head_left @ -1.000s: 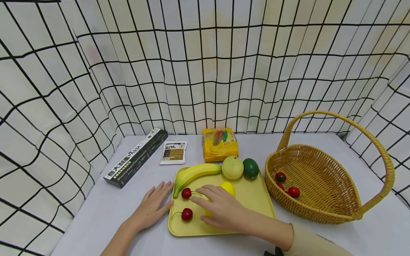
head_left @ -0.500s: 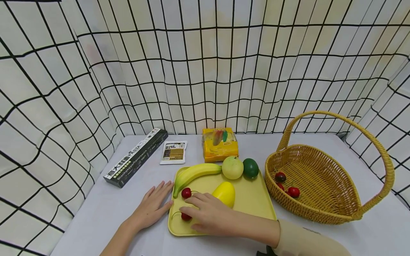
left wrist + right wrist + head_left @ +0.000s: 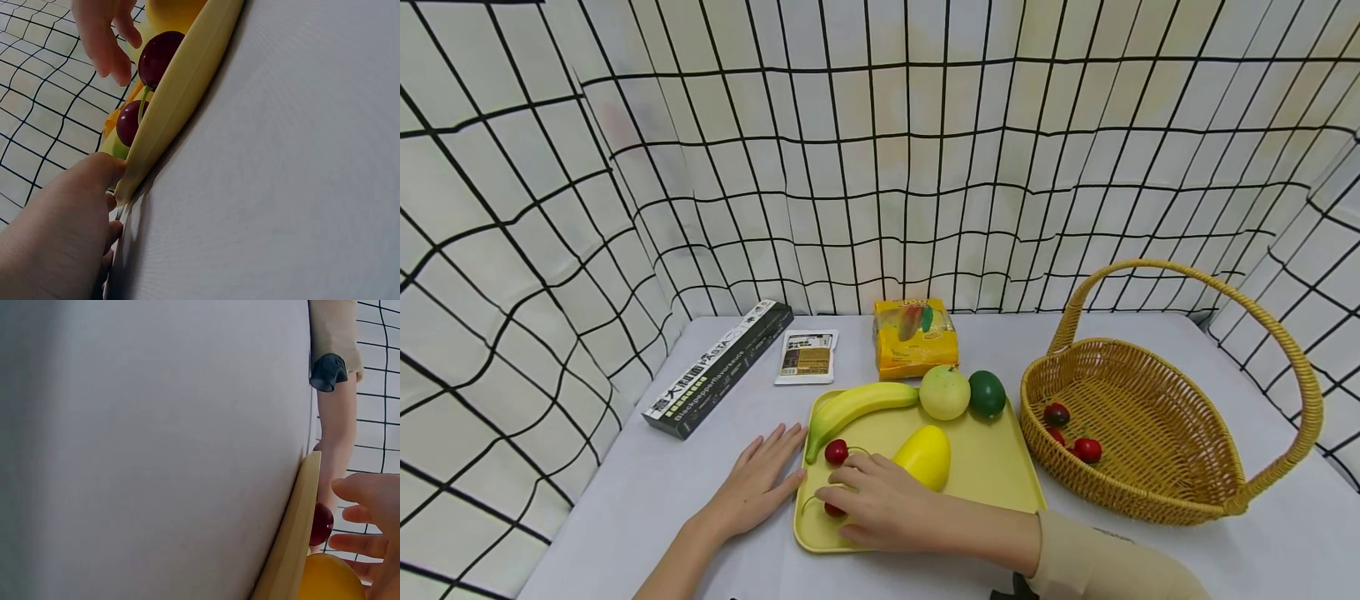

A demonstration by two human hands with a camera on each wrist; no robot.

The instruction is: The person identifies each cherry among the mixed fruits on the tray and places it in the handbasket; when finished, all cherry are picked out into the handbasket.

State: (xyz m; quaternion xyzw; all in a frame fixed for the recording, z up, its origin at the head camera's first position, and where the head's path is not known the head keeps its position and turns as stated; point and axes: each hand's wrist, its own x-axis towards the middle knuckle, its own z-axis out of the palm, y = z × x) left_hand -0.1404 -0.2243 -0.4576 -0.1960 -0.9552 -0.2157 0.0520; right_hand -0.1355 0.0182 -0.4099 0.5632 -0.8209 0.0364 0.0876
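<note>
My right hand (image 3: 883,504) reaches over a yellow tray (image 3: 992,492), its fingers spread and bent just above the nearer red cherry (image 3: 832,509), partly hiding it. A gap shows between its fingertips and this cherry (image 3: 160,57) in the left wrist view. The thumb and fingers stand apart in the right wrist view, with a cherry (image 3: 322,524) and a yellow mango (image 3: 331,578) beside them. A second cherry (image 3: 836,452) with a green stem lies farther back. Flat on the table, my left hand (image 3: 756,483) has its thumb at the tray's left edge.
Along the tray's back lie a banana (image 3: 865,400), a pale green round fruit (image 3: 944,392) and a dark green fruit (image 3: 987,394). A wicker basket (image 3: 1150,392) with a few cherries stands right. Behind are a pasta box (image 3: 722,371), a sachet (image 3: 807,357) and a yellow packet (image 3: 915,340).
My right hand has moved left and nearer to me, from beside the mango to over the nearer cherry, uncovering the mango. My left hand has stayed still.
</note>
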